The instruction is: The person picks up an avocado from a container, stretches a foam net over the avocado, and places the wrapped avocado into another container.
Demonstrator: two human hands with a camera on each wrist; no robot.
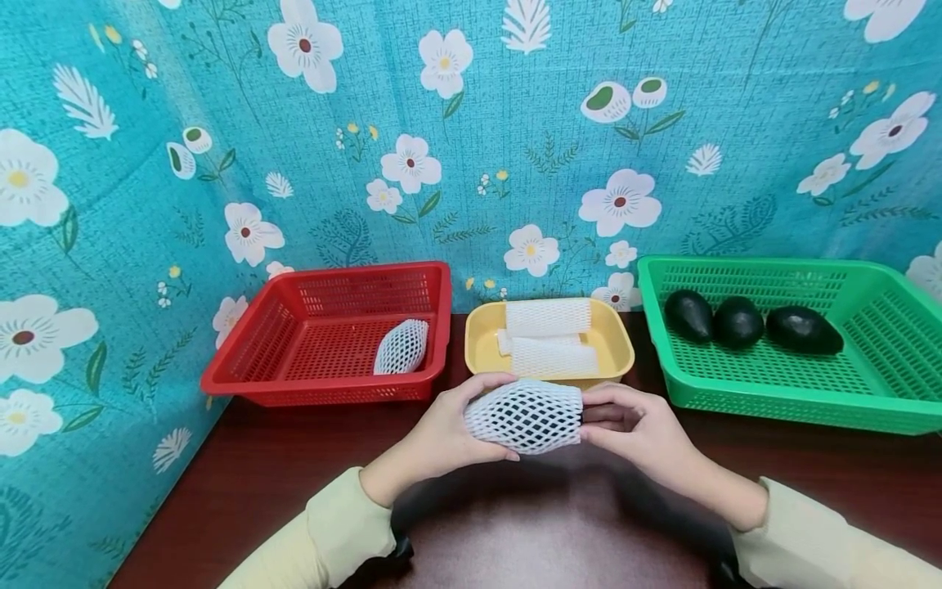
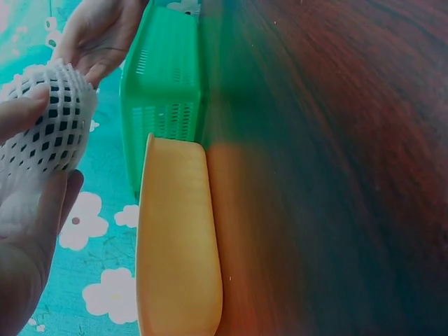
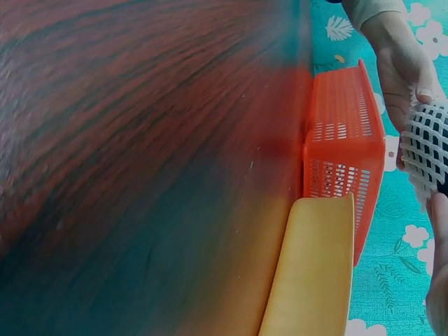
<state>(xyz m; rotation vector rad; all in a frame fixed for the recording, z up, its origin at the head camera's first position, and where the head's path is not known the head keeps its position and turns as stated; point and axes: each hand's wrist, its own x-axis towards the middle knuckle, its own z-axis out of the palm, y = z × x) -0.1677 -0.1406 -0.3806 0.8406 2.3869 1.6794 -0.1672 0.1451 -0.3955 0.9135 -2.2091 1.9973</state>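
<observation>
A dark avocado sits inside a white foam net sleeve (image 1: 524,417), held above the table in front of the yellow tray. My left hand (image 1: 441,425) grips its left end, thumb on the near side and fingers behind. At the sleeve's right end, the fingers and thumb of my right hand (image 1: 648,427) pinch the net's rim, where a bit of dark skin shows. The left wrist view shows the foam net (image 2: 63,126) between left thumb and fingers. In the right wrist view the netted avocado (image 3: 428,150) is cut off by the frame edge.
Behind the hands stands a yellow tray (image 1: 482,339) with several white foam nets (image 1: 548,317). At left, a red basket (image 1: 331,348) holds one netted avocado (image 1: 401,347). At right, a green basket (image 1: 743,380) holds three bare avocados (image 1: 738,322). Flowered cloth (image 1: 486,164) hangs behind.
</observation>
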